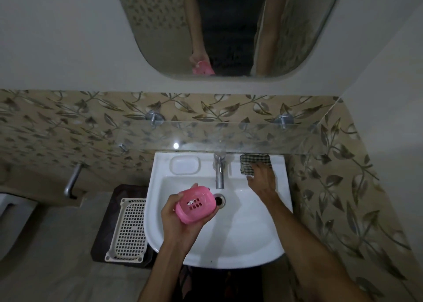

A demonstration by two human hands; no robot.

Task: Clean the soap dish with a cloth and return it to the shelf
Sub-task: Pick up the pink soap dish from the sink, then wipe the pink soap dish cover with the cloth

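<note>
Left hand (178, 212) grips the pink slotted plastic soap dish (196, 203) over the white ceramic basin (229, 244), long axis slanting up-right. Right hand (261, 178), nearer, fingers loosely spread on the checked cloth (251, 162) at the back-right rim; grasp not yet closed.

White sink (229, 244), tap (219, 173), mirror (160, 27), basket (128, 230)

One wide-angle view, worn on the person's head, looks steeply down and forward from close above the hands. The left hand (176, 214) and right hand (262, 179) sit near the middle of the picture over the sink (240, 240). Beyond the hands rise the glass shelf (229, 137) and the mirror (160, 27); the edges bend with the lens.
</note>
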